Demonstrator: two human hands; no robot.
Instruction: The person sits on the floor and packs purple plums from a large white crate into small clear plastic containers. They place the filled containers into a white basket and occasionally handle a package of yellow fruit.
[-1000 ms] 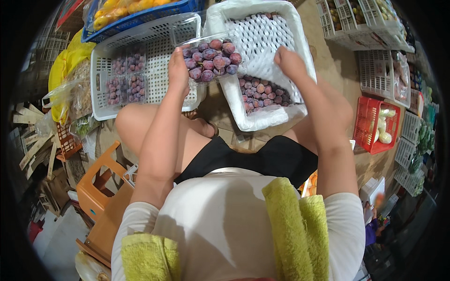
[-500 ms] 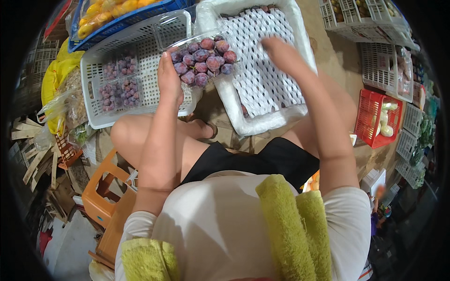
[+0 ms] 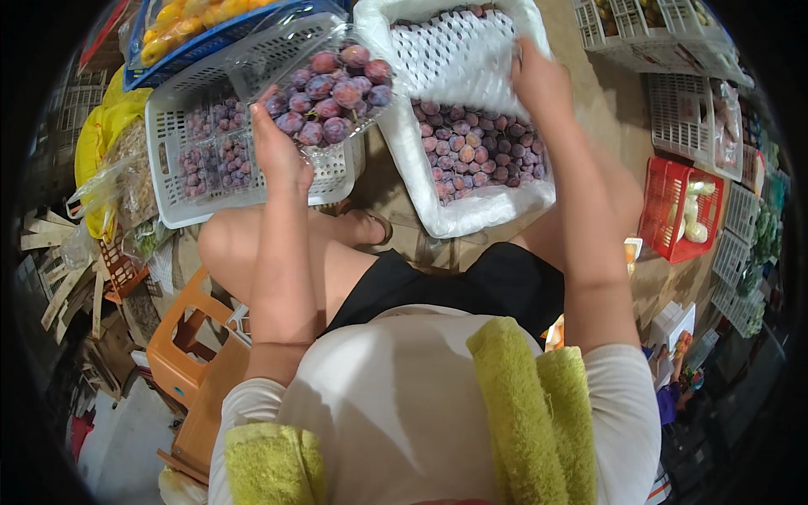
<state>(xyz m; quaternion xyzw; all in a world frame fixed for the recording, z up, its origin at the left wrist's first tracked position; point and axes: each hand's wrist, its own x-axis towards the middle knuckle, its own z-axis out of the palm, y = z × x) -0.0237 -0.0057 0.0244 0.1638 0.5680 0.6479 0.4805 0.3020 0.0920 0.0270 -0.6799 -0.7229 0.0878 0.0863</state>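
My left hand (image 3: 282,156) supports a clear plastic clamshell filled with purple-red plums (image 3: 332,93), its lid standing up at the far side. It tilts above the right side of a white plastic basket (image 3: 156,181). Filled clamshells (image 3: 215,139) sit in that basket's left part. To the right stands a white foam box (image 3: 408,164). My right hand (image 3: 543,80), at the box's right side, pinches the edge of a white perforated sheet (image 3: 459,63), blurred by motion. Loose plums (image 3: 480,156) show in the near half of the box; the sheet hides most of the rest.
A blue crate (image 3: 168,63) of yellow fruit stands at the far left, beside a yellow bag (image 3: 105,139). White crates (image 3: 686,114) and a red basket (image 3: 673,227) line the right. An orange stool (image 3: 181,345) is by my left leg.
My right hand has moved away and right, drawing the sheet back so the near plums are uncovered. My left hand and the clamshell have shifted left.
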